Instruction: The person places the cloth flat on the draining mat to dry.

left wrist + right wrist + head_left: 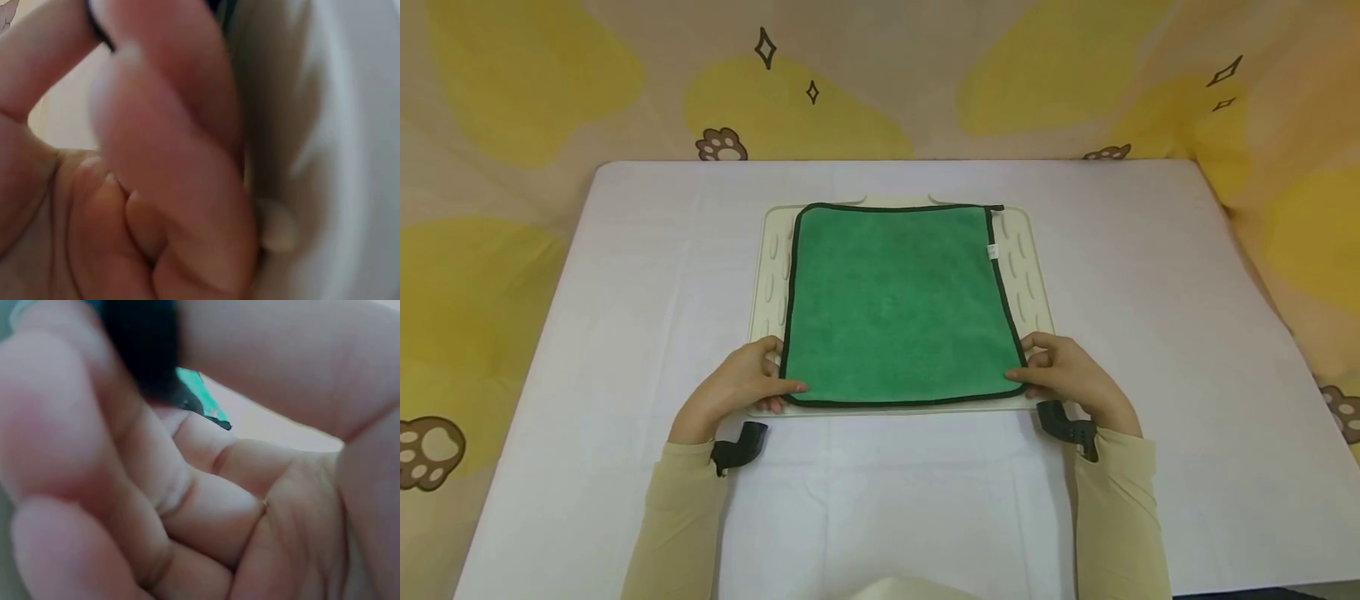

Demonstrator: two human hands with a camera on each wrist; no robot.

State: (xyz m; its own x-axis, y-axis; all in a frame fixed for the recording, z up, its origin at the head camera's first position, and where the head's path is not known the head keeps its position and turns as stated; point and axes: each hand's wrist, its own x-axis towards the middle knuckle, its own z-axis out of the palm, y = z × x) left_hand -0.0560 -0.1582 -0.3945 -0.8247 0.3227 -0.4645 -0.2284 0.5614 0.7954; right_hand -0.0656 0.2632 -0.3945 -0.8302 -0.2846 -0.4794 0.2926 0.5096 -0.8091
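A green cloth point(895, 304) with a dark edging lies spread flat over a cream ribbed board point(769, 287). My left hand point(747, 377) pinches its near left corner, thumb on top and fingers curled beneath. At the near right corner, my right hand point(1066, 373) pinches the cloth the same way. In the right wrist view a bit of the green cloth point(203, 400) shows beyond the curled fingers point(200, 506). The left wrist view is mostly filled by curled fingers point(169, 162), close to the pale board. A small white tag point(992, 251) sits on the cloth's right edge.
The board rests on a table with a white cover point(1150, 292). Behind and beside the table hangs a yellow and beige patterned curtain point(880, 108). A black wrist mount point(739, 448) is on the left wrist, and another black mount point(1067, 427) on the right.
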